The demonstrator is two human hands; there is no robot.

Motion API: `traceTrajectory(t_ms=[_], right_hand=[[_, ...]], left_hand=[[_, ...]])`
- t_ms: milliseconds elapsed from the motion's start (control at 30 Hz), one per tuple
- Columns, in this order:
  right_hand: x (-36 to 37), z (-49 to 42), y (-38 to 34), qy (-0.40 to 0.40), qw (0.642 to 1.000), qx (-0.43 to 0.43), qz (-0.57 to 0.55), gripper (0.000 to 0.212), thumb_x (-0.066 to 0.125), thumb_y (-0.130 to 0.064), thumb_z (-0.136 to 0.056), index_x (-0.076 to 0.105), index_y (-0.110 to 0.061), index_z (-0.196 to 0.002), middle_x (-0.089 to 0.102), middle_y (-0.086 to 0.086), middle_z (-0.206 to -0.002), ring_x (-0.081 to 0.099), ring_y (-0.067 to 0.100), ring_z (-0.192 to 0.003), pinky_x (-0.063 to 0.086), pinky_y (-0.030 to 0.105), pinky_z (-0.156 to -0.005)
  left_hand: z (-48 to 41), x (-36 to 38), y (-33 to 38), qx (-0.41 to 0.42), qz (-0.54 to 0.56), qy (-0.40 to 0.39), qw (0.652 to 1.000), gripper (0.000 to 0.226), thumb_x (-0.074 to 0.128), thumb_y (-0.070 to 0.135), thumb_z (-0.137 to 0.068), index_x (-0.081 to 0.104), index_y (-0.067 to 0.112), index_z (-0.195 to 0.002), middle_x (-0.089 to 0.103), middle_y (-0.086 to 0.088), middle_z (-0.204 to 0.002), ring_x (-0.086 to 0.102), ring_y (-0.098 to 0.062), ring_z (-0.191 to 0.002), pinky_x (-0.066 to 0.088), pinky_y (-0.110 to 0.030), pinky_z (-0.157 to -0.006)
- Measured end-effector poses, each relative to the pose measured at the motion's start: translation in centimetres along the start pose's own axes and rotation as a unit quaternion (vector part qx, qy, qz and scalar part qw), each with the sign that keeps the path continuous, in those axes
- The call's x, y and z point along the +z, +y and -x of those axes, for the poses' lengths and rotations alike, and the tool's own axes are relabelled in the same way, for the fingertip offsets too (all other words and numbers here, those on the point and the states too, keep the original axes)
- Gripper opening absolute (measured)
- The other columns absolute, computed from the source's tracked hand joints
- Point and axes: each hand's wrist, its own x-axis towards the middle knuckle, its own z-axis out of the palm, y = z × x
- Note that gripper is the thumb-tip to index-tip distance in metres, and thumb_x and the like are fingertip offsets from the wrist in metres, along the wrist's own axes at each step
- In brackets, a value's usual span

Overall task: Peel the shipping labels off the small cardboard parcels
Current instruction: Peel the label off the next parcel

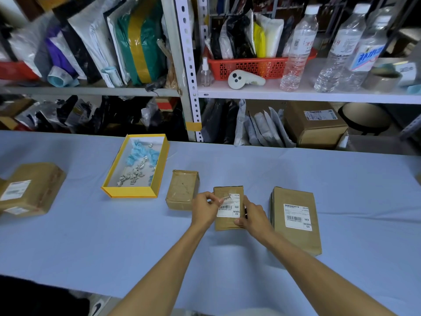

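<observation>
A pale blue cloth [341, 179] covers the table. The parcel between the hands [228, 207] is plain brown cardboard, its label [228, 207] white with a black barcode and black lettering; the parcel to its right [296, 221] is the same brown with a matching white label [297, 216]. The open box [135, 166] is bright yellow outside, white inside, holding light blue and white scraps [141, 160]. The shelf basket [252, 66] is red lattice.

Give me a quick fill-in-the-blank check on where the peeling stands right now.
1. The left hand pulls up the label's top-left ____.
2. The right hand steadies the middle ____.
3. Crumpled scraps lie in the ____ box.
4. The parcel on the right has its label ____ on.

Missing: corner; parcel; yellow; still
</observation>
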Motion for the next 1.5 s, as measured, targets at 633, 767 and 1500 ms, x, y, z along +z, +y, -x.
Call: traceTrajectory(t_ms=[633,767,1500], right_hand=[[-0.1,-0.1,-0.2,-0.008,1.000,0.004,0.006,0.056,0.067,-0.016,-0.083,0.040,-0.015,-0.132,0.065,0.013,-0.109,0.062,0.031,-0.099,0.052,0.037,-0.083],[0.0,-0.3,-0.3,-0.011,1.000,0.006,0.009,0.056,0.067,-0.015,-0.083,0.040,-0.014,-0.132,0.064,0.013,-0.111,0.061,0.031,-0.100,0.052,0.038,-0.085],[0.2,0.2,0.1,0.006,0.999,0.001,-0.043,0.063,0.070,-0.021,-0.073,0.044,-0.027,-0.130,0.069,0.006,-0.104,0.065,0.027,-0.095,0.056,0.042,-0.083]], left_hand=[[1.1,-0.2,-1.4,0.116,0.007,-0.007,0.993,0.016,0.080,0.016,-0.075,0.064,0.014,-0.070,0.058,0.012,-0.117,0.056,-0.008,-0.119,0.044,-0.030,-0.100],[1.2,-0.4,-1.0,0.096,0.012,-0.034,0.995,0.016,0.076,0.010,-0.078,0.063,0.003,-0.076,0.060,0.029,-0.097,0.058,0.010,-0.100,0.049,-0.022,-0.090],[-0.1,0.2,-1.4,0.043,0.009,-0.027,0.999,0.014,0.070,0.006,-0.082,0.058,0.008,-0.073,0.061,-0.012,-0.131,0.050,-0.014,-0.132,0.044,-0.007,-0.075]])
